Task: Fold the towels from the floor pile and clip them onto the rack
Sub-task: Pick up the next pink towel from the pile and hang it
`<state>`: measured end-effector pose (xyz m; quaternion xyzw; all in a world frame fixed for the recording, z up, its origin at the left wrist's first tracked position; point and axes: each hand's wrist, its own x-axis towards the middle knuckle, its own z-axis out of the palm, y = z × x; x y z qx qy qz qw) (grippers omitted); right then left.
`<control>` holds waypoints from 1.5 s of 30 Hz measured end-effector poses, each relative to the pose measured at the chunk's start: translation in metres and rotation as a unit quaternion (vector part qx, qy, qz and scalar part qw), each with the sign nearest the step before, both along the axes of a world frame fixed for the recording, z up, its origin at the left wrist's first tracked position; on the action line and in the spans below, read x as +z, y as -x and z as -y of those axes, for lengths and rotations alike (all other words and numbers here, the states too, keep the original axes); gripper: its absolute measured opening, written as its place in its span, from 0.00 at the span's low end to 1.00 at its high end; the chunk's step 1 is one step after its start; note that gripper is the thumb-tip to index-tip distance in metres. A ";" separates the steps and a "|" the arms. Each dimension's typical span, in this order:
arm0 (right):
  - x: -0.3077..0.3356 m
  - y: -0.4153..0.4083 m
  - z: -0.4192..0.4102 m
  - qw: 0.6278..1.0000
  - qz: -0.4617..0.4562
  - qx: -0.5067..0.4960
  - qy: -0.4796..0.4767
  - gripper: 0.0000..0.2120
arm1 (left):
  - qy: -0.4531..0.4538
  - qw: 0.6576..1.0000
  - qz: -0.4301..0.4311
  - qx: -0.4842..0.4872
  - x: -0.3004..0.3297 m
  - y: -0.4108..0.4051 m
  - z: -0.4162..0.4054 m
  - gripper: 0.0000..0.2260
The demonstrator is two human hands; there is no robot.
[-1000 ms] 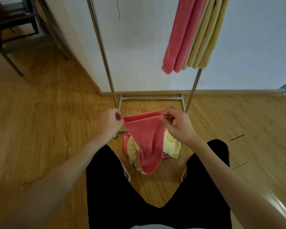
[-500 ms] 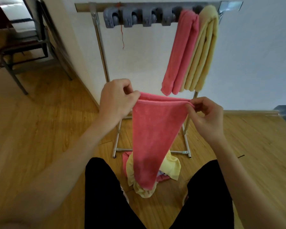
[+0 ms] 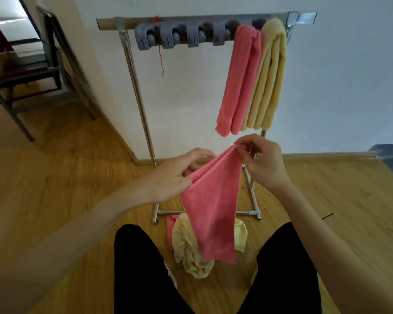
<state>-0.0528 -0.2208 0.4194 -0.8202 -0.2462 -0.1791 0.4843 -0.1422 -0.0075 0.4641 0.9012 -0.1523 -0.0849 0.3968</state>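
Observation:
A pink towel hangs lengthwise in front of me, held by its top edge. My left hand pinches the lower left corner of that edge, and my right hand pinches the higher right corner. Below it on the floor lies the pile of yellow and pink towels. The metal rack stands against the wall with a row of grey clips on its top bar. A folded pink towel and a folded yellow towel hang from the clips at the right end.
A dark metal chair stands at the far left by a doorway. White wall runs behind the rack, with a wooden skirting board at its foot. My black-trousered legs flank the pile on the wooden floor. A red thread dangles from the bar.
The view tilted up and the rack's top bar came into sight. I raised the pink towel off the pile; my hands moved closer together, the right one now higher than the left.

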 end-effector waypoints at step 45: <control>-0.001 0.017 -0.009 0.975 -0.127 0.161 -0.086 0.06 | -0.162 0.914 0.372 0.011 -0.027 -0.028 0.010 0.17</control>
